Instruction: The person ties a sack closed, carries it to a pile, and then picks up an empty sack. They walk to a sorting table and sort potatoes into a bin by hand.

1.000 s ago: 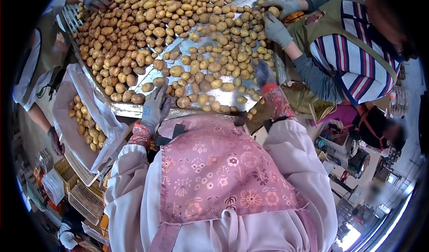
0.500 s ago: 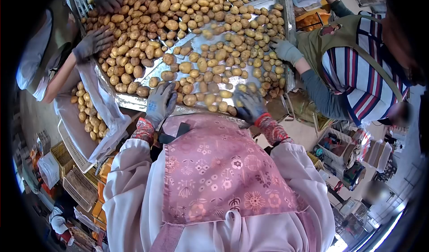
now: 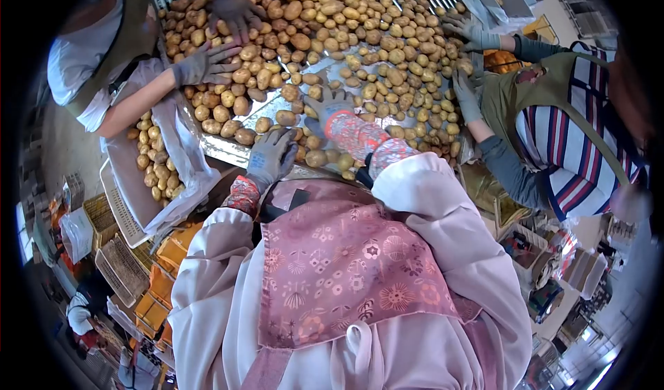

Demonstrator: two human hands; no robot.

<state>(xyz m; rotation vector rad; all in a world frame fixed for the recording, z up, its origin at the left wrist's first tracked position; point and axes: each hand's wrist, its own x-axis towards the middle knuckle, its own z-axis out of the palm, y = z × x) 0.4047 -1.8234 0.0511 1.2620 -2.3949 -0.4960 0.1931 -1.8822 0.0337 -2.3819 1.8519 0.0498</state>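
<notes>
Potatoes [image 3: 398, 77] of mixed sizes cover much of the metal sorting table [image 3: 225, 148]. My right hand [image 3: 330, 109], in a grey glove, reaches over the middle of the table with its fingers spread among the potatoes. Close to the near edge lies my left hand [image 3: 271, 160], gloved in grey too, its fingers stretched out beside a few potatoes. Neither hand is closed around a potato.
On the left a co-worker's gloved hands [image 3: 206, 66] rest on the potatoes; another co-worker's gloves [image 3: 467, 94] are at the right edge. A lined crate [image 3: 131, 203] holding potatoes stands at the left. Orange sacks [image 3: 158, 286] lie below it.
My right hand has moved forward and left, from the near edge to the middle of the potatoes. My left hand stays near the edge. The view has shifted, and both co-workers' hands have moved.
</notes>
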